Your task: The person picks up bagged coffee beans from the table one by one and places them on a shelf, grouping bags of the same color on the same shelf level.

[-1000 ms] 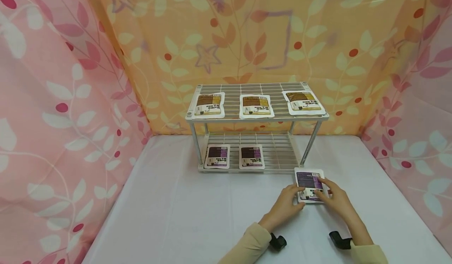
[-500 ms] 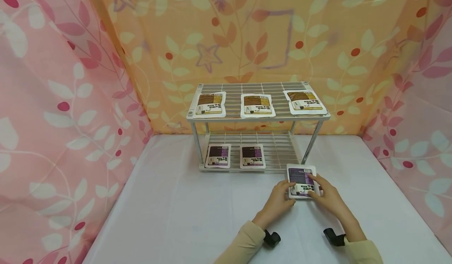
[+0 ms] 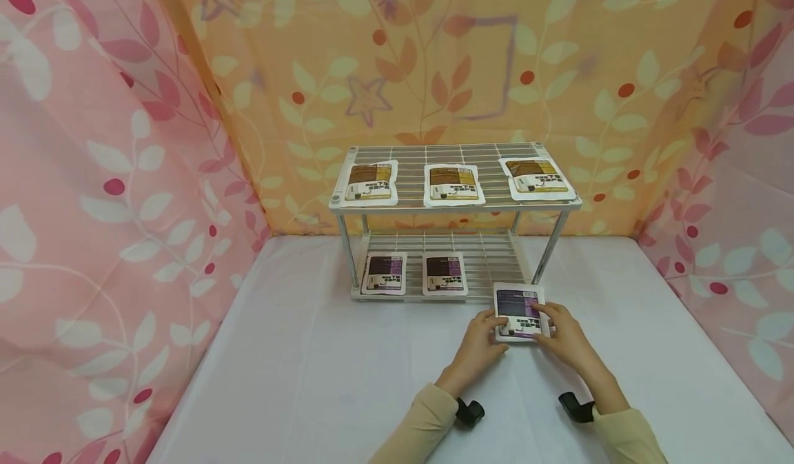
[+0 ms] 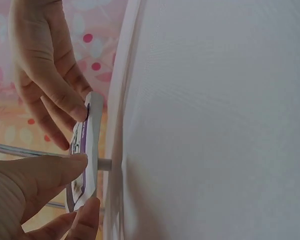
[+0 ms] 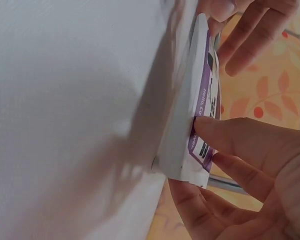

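Note:
A flat white pouch with a purple label is held level by both hands, off the table, just in front of the rack's lower shelf. My left hand pinches its left edge, thumb on the label side and fingers beneath, as the left wrist view shows. On the opposite edge, my right hand pinches it likewise, with fingers under the pouch in the right wrist view. Two similar purple pouches lie on the lower shelf: one at the left, another at the middle.
The two-tier white wire rack stands on a white-covered table. On its top tier lie three brown-and-yellow pouches, at left, middle and right. A metal post rises at the front right. Patterned cloth surrounds the table.
Both hands have carried the purple pouch left and slightly forward, from beside the rack's right front post to the front of the lower shelf's right part. The other pouches stay put.

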Demonstrator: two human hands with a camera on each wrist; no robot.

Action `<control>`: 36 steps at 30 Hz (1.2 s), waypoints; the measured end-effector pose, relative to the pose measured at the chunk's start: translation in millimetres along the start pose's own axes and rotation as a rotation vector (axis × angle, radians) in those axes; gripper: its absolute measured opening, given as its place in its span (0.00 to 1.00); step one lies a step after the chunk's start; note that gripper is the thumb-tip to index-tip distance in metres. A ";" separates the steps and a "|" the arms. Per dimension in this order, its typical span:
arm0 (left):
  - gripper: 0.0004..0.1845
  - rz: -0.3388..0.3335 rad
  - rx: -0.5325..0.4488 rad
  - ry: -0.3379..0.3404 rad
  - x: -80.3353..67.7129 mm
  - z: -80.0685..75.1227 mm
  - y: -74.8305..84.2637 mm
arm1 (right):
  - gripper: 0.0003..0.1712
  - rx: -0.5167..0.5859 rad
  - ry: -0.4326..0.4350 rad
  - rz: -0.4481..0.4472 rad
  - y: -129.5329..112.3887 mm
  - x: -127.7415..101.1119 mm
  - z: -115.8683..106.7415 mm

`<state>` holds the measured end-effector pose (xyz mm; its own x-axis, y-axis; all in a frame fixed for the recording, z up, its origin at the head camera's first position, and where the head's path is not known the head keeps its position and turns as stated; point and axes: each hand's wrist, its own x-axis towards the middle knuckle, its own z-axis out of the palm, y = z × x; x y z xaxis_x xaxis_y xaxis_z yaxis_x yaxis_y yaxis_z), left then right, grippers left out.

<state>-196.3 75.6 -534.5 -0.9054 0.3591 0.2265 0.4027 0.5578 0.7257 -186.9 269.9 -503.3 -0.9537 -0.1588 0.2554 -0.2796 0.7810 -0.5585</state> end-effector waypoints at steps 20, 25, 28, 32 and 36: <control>0.25 -0.057 -0.032 0.059 5.6 -17.9 -1.2 | 0.28 -0.038 0.078 -0.005 -12.4 11.2 17.7; 0.25 -0.061 0.038 0.067 10.5 -20.0 -1.8 | 0.28 -0.045 0.103 -0.043 -11.5 17.1 21.0; 0.24 -0.064 0.071 0.072 13.9 -20.0 -3.7 | 0.28 -0.040 0.111 -0.063 -11.1 20.7 22.3; 0.23 -0.052 0.085 0.083 18.0 -20.8 -6.6 | 0.28 -0.039 0.109 -0.069 -10.8 24.5 23.4; 0.22 -0.039 0.105 0.097 21.3 -22.3 -8.4 | 0.27 -0.044 0.131 -0.097 -10.1 27.7 25.2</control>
<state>-221.9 61.9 -521.2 -0.9274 0.2643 0.2647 0.3740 0.6470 0.6644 -213.3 242.4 -510.5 -0.8991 -0.1566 0.4087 -0.3616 0.7920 -0.4920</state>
